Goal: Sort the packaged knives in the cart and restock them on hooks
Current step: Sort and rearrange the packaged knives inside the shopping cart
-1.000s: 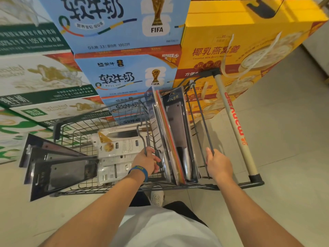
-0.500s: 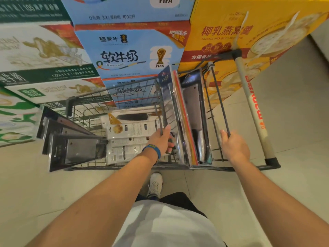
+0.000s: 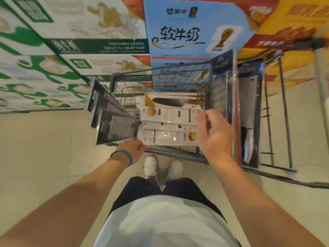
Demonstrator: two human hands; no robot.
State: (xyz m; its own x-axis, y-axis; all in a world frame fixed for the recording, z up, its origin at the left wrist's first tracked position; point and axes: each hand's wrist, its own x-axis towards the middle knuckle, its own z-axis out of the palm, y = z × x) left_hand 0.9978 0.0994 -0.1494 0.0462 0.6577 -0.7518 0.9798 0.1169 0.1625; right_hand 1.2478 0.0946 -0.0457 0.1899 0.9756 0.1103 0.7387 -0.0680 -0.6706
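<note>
The wire cart (image 3: 179, 154) stands right in front of me. White packaged knives (image 3: 170, 120) lie flat in its basket. Dark packaged knives (image 3: 114, 127) stick out over its left side. At the right stand a blue-carded knife pack (image 3: 221, 81) and a cleaver pack (image 3: 249, 111), both upright. My left hand (image 3: 133, 150), with a blue wristband, is at the near rim by the corner of the white packs. Its fingers are tucked out of sight. My right hand (image 3: 213, 134) hovers over the basket beside the upright packs, fingers loosely bent, holding nothing that I can see.
Stacked milk cartons, green and white (image 3: 53, 59) and blue (image 3: 192, 31), rise just beyond the cart. Yellow boxes (image 3: 293, 20) stand at the right. The cart's handle frame (image 3: 283, 111) projects to the right. My white shoes (image 3: 162, 168) are on the tiled floor under the cart's near edge.
Both hands have let go of the wire partitions and moved left. My left hand is now at the near rim and my right over the basket. My view has tilted further down.
</note>
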